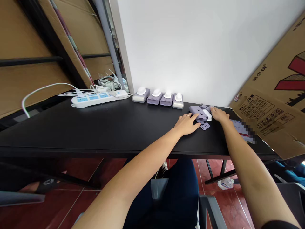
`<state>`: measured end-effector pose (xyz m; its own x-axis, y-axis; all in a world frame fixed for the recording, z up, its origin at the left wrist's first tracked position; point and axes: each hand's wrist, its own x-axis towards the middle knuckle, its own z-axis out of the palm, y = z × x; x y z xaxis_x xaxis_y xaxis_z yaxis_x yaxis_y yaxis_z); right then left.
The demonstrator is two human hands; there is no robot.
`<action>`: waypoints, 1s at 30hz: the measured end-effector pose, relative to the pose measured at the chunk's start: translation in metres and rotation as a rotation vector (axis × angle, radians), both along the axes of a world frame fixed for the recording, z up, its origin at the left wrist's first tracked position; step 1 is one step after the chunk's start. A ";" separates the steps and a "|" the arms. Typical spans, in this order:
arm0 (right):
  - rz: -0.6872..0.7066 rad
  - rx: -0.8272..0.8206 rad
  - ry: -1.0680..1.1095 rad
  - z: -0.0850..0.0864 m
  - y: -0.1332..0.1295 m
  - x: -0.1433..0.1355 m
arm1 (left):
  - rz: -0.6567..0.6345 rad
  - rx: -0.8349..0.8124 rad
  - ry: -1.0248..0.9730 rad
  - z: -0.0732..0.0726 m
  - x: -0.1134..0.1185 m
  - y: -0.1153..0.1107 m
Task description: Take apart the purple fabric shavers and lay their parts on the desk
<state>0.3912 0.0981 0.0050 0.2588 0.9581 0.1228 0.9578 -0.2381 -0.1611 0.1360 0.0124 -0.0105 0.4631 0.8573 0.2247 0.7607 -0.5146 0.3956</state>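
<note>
On the counter (pixel 95 127) I count four white-topped units (pixel 153 100), in one row. One purple case (pixel 194 110) lies between my left hand (pixel 187 124), fingers apart at its edge, and my right hand (pixel 219 114), whose fingers I cannot judge.

V3 (pixel 242 108), V6 (pixel 248 100) on cardbd. box (pixel 274 90), other txt (pixel 258 73) unclear
</note>
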 end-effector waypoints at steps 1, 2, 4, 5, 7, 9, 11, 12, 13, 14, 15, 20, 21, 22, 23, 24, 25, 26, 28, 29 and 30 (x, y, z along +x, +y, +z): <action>-0.023 0.009 0.002 -0.002 -0.005 0.001 | -0.016 0.004 0.005 -0.001 0.002 0.001; -0.056 0.027 -0.001 -0.004 -0.010 0.003 | -0.030 0.016 0.009 -0.001 0.004 0.002; -0.116 0.079 -0.010 -0.005 -0.016 0.003 | -0.051 0.043 0.021 -0.002 0.009 0.004; -0.128 0.112 -0.014 -0.005 -0.017 0.002 | -0.061 0.053 0.026 -0.002 0.011 0.005; -0.087 0.172 -0.007 -0.004 -0.011 0.000 | -0.078 0.055 0.034 -0.002 0.014 0.007; 0.031 0.202 0.011 -0.001 0.001 -0.003 | -0.080 0.052 0.032 -0.001 0.015 0.008; 0.106 0.137 0.025 0.003 0.015 -0.004 | -0.075 0.058 0.029 -0.001 0.014 0.008; 0.114 0.060 0.036 0.005 0.021 -0.005 | -0.076 0.063 0.028 -0.002 0.013 0.009; 0.104 -0.007 0.040 0.006 0.026 -0.005 | -0.079 0.066 0.028 -0.002 0.013 0.009; 0.092 -0.053 0.033 0.007 0.030 -0.005 | -0.080 0.067 0.028 -0.003 0.013 0.010; 0.081 -0.074 0.017 0.008 0.031 -0.005 | -0.082 0.064 0.028 -0.004 0.013 0.010; 0.055 -0.003 -0.086 0.008 0.020 -0.002 | -0.075 0.048 0.016 -0.005 0.014 0.013; 0.045 0.005 -0.099 0.008 0.016 -0.002 | -0.074 0.045 0.016 -0.004 0.014 0.014; 0.036 0.012 -0.112 0.010 0.012 -0.002 | -0.073 0.042 0.018 -0.004 0.014 0.014; 0.031 0.019 -0.122 0.011 0.009 -0.003 | -0.075 0.038 0.021 -0.003 0.015 0.015; 0.028 0.026 -0.128 0.013 0.006 -0.005 | -0.079 0.032 0.022 -0.003 0.015 0.015; 0.025 0.040 -0.128 0.015 0.003 -0.007 | -0.085 0.027 0.022 -0.002 0.015 0.016; 0.022 0.061 -0.122 0.017 0.001 -0.011 | -0.093 0.024 0.021 -0.002 0.016 0.017; 0.031 0.118 -0.107 0.021 -0.003 -0.021 | -0.111 0.026 0.013 -0.002 0.018 0.020; 0.045 0.150 -0.103 0.023 -0.004 -0.028 | -0.118 0.033 0.004 -0.003 0.019 0.021; 0.069 0.176 -0.101 0.025 -0.006 -0.036 | -0.118 0.048 -0.008 -0.003 0.020 0.021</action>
